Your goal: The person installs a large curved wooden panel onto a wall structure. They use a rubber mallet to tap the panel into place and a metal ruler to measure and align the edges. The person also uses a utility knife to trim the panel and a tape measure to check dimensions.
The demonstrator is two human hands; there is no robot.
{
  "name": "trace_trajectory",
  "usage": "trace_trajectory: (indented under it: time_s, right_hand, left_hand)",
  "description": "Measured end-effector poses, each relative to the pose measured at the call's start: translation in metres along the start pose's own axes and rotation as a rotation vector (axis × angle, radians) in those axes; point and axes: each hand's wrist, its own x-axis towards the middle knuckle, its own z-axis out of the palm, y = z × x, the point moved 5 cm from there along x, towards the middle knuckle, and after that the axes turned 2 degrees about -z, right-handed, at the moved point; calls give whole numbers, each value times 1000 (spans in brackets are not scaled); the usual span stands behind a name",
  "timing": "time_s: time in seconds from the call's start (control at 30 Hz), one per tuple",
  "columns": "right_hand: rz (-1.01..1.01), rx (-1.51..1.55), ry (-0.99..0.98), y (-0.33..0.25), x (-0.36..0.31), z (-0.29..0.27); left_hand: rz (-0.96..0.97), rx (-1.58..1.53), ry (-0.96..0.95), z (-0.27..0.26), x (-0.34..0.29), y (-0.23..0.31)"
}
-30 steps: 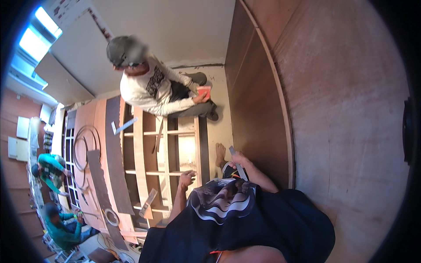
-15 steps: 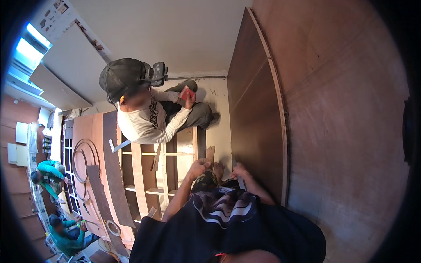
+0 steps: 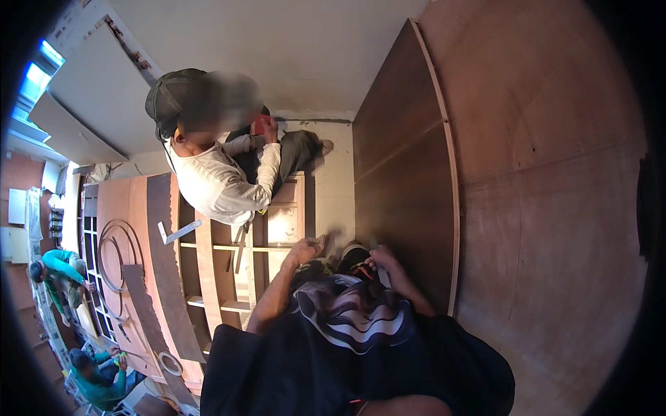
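My left hand (image 3: 307, 249) is closed at the right edge of a wooden frame (image 3: 300, 201), above my left leg. Whatever its curled fingers may hold is too small to make out. My right hand (image 3: 381, 257) grips a flat, pale grey strip (image 3: 385, 279) beside my right leg, near a large dark brown panel (image 3: 406, 166). The strip's kind is unclear. Ahead and to the left, a co-worker (image 3: 222, 180) in a cap and pale long-sleeved shirt sits by the frame with a red object (image 3: 262, 125) in hand.
An L-shaped metal square (image 3: 179, 232) rests on the boards left of the frame. Coiled edging strips (image 3: 119, 253) and a tape roll (image 3: 169, 363) lie farther left. Two people in green (image 3: 66, 274) work at the far left. A brown wooden surface (image 3: 534, 194) fills the right side.
My view has shifted, and my feet have moved with a blur between my hands. The co-worker has raised the red object closer to the head. Both my hands stay closed.
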Motion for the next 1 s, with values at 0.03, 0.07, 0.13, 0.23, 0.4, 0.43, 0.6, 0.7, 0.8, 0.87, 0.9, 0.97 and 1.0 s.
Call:
trace_trajectory:
  time_s: [0.03,0.07,0.13,0.23,0.4,0.43,0.6,0.7,0.8,0.87,0.9,0.97,1.0]
  right_hand:
    - [-59,-81,-7,-30,2,23]
    - [-79,-154,10,-38,-2,35]
    - [-68,-214,28,-45,1,43]
    - [-74,-259,-20,-75,24,72]
    - [-41,-306,104,-77,38,36]
    - [-83,-281,56,-102,45,61]
    - [-44,-216,104,-141,78,-19]
    - [-42,-296,-2,-175,92,-17]
    - [-124,-285,24,-193,93,-18]
    - [-110,-270,-1,-174,110,-31]
    - [-132,-262,-10,-191,119,-38]
    - [-72,-230,0,-204,120,-35]
    - [-33,-217,0,-205,115,-28]
  left_hand:
    - [-17,7,30,-20,11,-33]
    - [14,56,24,-19,14,-45]
    - [25,99,19,-16,23,-70]
    - [523,1003,0,-33,45,-114]
    - [422,1291,-199,1,61,-115]
    - [455,1088,-142,-33,65,-135]
    - [191,552,-25,-35,136,-29]
    - [8,405,151,-84,155,26]
    - [-12,367,268,-120,173,77]
    - [14,380,281,-127,194,124]
    - [45,487,309,-128,207,148]
    - [-124,417,300,-130,209,168]
    - [-158,400,279,-131,214,175]
